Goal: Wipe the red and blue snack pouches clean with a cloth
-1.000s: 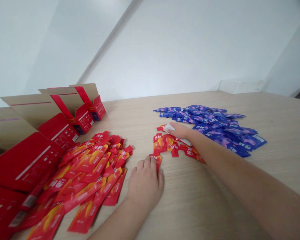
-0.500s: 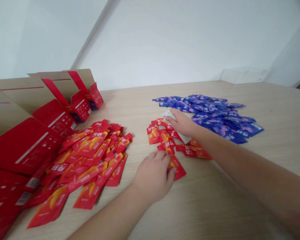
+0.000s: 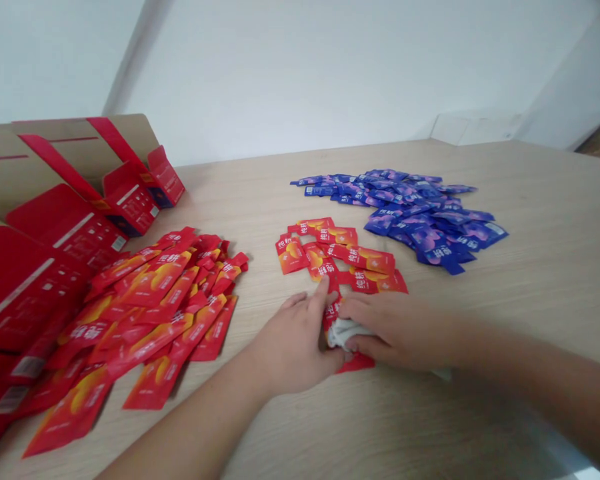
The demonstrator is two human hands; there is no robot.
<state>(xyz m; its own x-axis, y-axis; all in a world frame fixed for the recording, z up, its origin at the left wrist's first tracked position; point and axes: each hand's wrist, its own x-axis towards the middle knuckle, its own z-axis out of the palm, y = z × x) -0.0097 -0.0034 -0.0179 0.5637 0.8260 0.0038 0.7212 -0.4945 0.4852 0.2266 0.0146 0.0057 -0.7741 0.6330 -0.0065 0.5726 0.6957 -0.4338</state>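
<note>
The only view comes from a camera worn on the person's head; it faces forward and down across the table [image 3: 520,200], with the frame tilted slightly; it sits close above the left hand [image 3: 293,340] and the right hand [image 3: 397,330], which enter from the bottom edge around a cloth [image 3: 344,333]; cartons [image 3: 65,177] crowd the left edge; a wall [image 3: 300,73] fills the top.

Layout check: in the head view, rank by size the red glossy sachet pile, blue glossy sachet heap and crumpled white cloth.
Red glossy sachet pile and blue glossy sachet heap: unsure, red looks bigger but lies nearer the camera. Smallest: crumpled white cloth.
</note>
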